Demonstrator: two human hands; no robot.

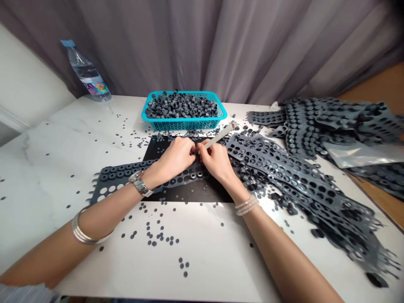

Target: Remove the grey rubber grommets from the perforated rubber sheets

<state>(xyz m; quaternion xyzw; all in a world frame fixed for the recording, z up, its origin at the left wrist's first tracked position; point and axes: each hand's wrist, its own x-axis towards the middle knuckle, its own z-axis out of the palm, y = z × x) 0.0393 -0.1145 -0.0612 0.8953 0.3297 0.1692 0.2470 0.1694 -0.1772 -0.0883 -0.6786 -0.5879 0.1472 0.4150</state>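
A dark grey rubber sheet (116, 176) studded with ring-shaped parts lies across a black mat (192, 191) at the table's middle. My left hand (175, 158) is closed, its fingertips pinching at the sheet. My right hand (214, 162) is closed round a pale flat stick tool (222, 135) that points up and to the right. The two hands touch at the fingertips over the sheet. A turquoise basket (184, 123) full of loose grey rings stands just behind them.
Punched-out rubber sheets (299, 176) are piled to the right, with more at the far right (347, 122) and a clear plastic bag (356, 153). A water bottle (88, 73) stands at the back left. Small black discs (158, 235) dot the white table (47, 168). A curtain hangs behind.
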